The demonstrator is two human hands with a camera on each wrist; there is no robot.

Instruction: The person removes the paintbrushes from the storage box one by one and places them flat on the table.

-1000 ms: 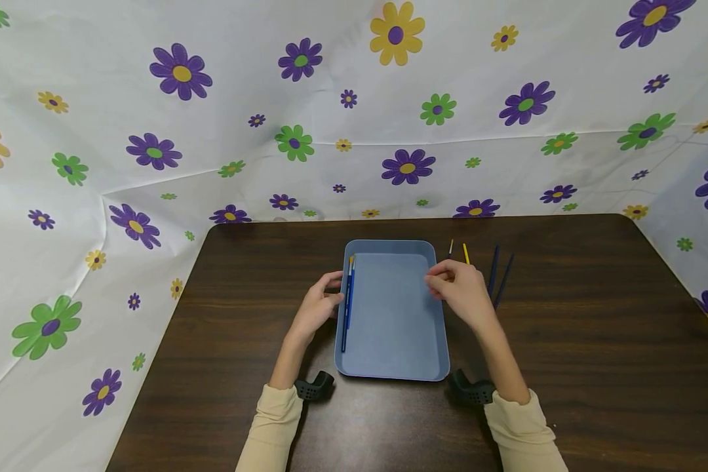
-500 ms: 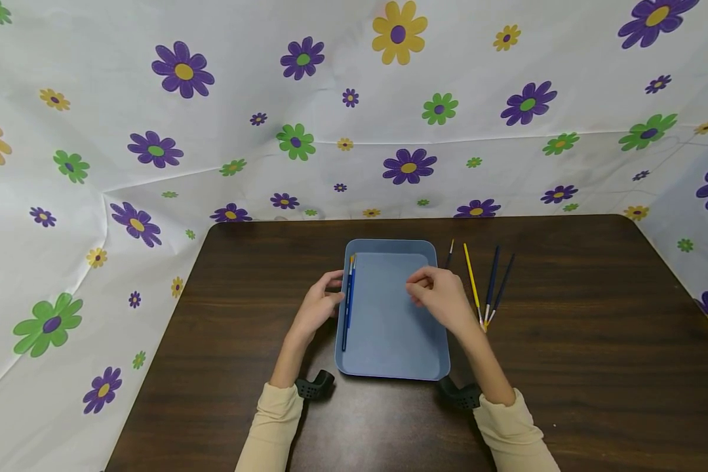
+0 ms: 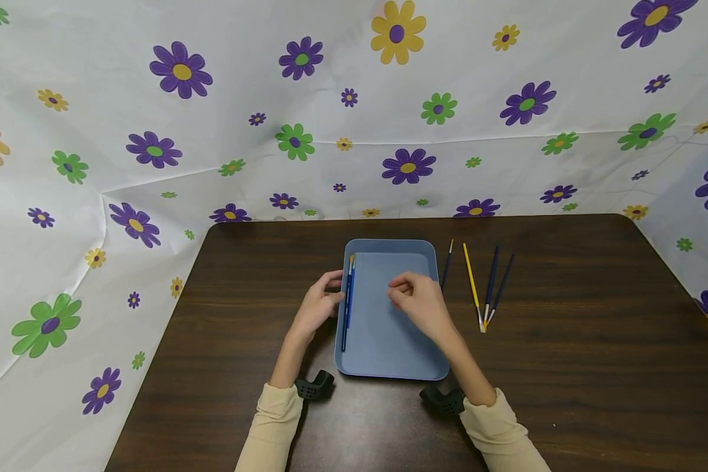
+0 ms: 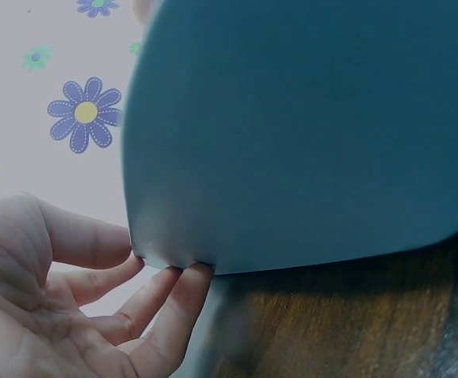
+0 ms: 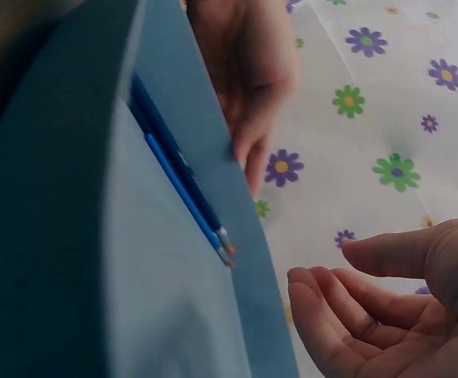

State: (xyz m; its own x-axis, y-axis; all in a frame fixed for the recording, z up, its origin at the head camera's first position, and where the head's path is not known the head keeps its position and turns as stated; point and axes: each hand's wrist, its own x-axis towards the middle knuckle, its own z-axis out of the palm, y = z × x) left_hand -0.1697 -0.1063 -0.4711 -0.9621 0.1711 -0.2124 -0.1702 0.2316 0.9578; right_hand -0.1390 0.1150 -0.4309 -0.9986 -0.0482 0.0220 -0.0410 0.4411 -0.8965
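A blue-grey tray (image 3: 398, 360) lies on the table. Two blue paintbrushes (image 3: 349, 314) lie side by side along its left wall, bristles toward the far end; they also show in the right wrist view as blue handles (image 5: 180, 185). My left hand (image 3: 314, 308) holds the tray's left side, its thumb and fingertips at the edge in the left wrist view. Over the tray's middle hovers my right hand (image 3: 420, 305), fingers loosely bent. In the right wrist view a gap shows between its thumb and fingers, with nothing held.
Right of the tray lie a yellow paintbrush (image 3: 472, 282), two dark blue paintbrushes (image 3: 491, 282) (image 3: 501, 288) and another dark paintbrush (image 3: 446, 265) near the tray's wall. A flowered white sheet (image 3: 354, 124) hangs behind the dark wooden table (image 3: 590, 341).
My right hand has moved left from the tray's right rim to above its middle, uncovering the brushes on the right. The left hand and the tray have stayed in place.
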